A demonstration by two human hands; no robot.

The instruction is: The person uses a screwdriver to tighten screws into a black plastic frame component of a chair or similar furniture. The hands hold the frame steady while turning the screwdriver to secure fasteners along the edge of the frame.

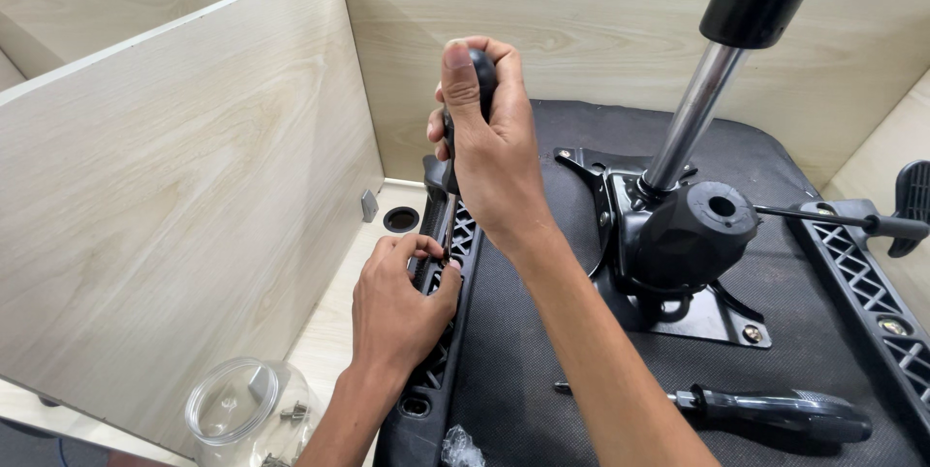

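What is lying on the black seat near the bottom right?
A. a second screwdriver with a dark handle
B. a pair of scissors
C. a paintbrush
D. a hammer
A: a spare screwdriver with a dark handle lies on the upturned chair seat, apart from both hands.

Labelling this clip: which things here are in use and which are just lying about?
In use:
- right hand gripping black screwdriver handle
- left hand on black armrest bracket
- upturned chair seat

Lying about:
- second screwdriver on the seat
- clear jar holding screws
- tilt mechanism with gas cylinder
- desk cable hole
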